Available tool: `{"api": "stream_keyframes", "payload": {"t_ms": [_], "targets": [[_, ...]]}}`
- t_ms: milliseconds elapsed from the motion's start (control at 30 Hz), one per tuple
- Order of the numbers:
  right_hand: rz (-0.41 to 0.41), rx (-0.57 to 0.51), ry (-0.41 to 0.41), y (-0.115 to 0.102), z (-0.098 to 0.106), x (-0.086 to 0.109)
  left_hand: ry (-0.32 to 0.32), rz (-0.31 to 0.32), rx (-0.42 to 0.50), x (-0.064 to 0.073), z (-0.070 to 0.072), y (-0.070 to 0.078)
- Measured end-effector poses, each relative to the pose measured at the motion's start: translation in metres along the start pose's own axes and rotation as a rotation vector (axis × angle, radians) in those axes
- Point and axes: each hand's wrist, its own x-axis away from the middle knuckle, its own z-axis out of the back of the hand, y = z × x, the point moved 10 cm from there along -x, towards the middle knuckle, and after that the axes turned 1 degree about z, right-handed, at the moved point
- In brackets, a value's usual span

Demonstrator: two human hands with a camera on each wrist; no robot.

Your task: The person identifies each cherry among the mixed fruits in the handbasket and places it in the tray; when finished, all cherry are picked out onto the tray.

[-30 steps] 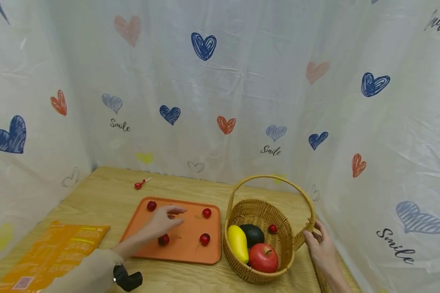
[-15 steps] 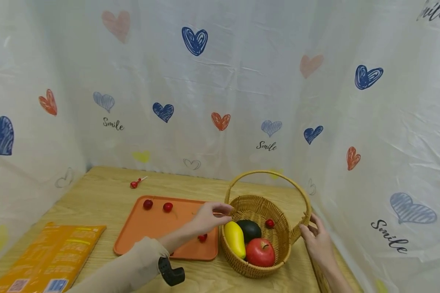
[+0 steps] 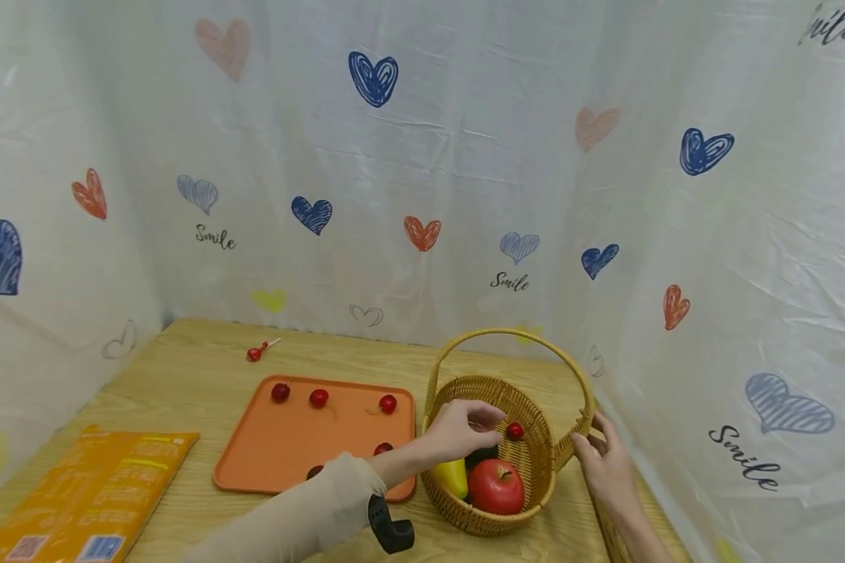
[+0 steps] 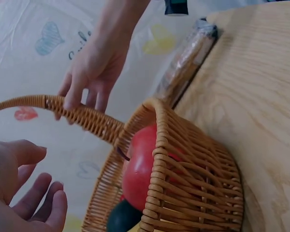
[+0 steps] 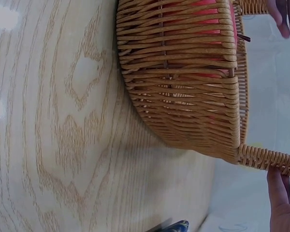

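Note:
My left hand (image 3: pixel 461 430) hovers over the wicker basket (image 3: pixel 489 525), palm down, thumb and fingers apart. In the left wrist view my left hand (image 4: pixel 24 188) shows loosely bent fingers with nothing visible between them. My right hand (image 3: pixel 609 469) holds the side of the basket's arched handle (image 3: pixel 583 418), thumb in front and fingers behind. In the basket lie a red apple (image 3: pixel 496 486), a yellow mango-like fruit (image 3: pixel 452 477), a dark green avocado-like fruit (image 4: pixel 123 216) and a cherry (image 3: pixel 514 431). My left hand partly covers the yellow and dark fruits.
Left of the basket, an orange tray (image 3: pixel 253 457) bears several cherries (image 3: pixel 318 399), some partly behind my left arm. A red lollipop (image 3: pixel 255 353) lies behind the tray. An orange packet (image 3: pixel 88 493) is at the front left. A heart-print curtain (image 3: pixel 366 156) surrounds the table.
My left hand has travelled right from over the tray to over the basket. My right hand has stayed on the handle. The view has shifted slightly.

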Motion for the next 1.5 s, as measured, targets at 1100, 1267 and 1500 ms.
{"api": "stream_keyframes", "payload": {"t_ms": [1100, 1267, 1500], "targets": [[-0.044, -0.039, 0.025, 0.001, -0.001, 0.000, 0.134, 0.231, -0.486, -0.095, -0.054, -0.050], [-0.058, -0.054, 0.023, 0.003, -0.001, 0.000, 0.141, 0.217, -0.539, -0.101, -0.055, -0.053], [-0.049, -0.037, 0.033, 0.003, -0.001, 0.000, 0.080, 0.199, -0.704, -0.105, -0.071, -0.060]]}}
